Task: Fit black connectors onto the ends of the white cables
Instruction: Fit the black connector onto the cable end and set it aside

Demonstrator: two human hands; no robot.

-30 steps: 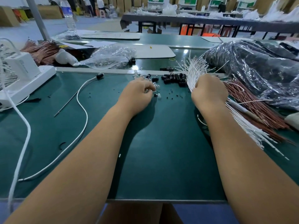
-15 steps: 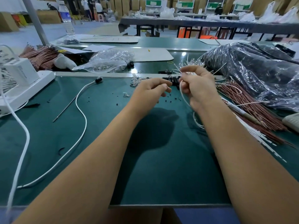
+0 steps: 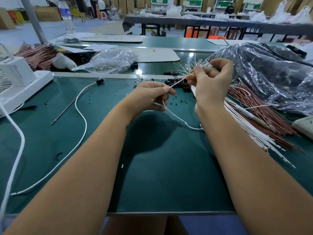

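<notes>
A thin white cable (image 3: 177, 118) runs from my left hand (image 3: 149, 95) up to my right hand (image 3: 210, 80) and droops to the green mat behind my right wrist. Both hands pinch it, the left lower, the right near its upper end. Behind the hands lies a heap of black connectors (image 3: 176, 81). A bundle of white cables (image 3: 250, 131) fans out on the mat under my right forearm. One finished white cable with a black connector (image 3: 100, 81) curves across the left of the mat.
Reddish-brown wires (image 3: 264, 112) and a big clear bag of dark parts (image 3: 271, 73) crowd the right side. A white device (image 3: 18, 82) stands at the left, a thin metal rod (image 3: 64, 111) beside it. A clear plastic bag (image 3: 110, 61) and a water bottle (image 3: 67, 19) sit behind.
My hands left the connector heap and the cable bundle, came together, then rose. A single white cable is now stretched between them, the right hand higher than before.
</notes>
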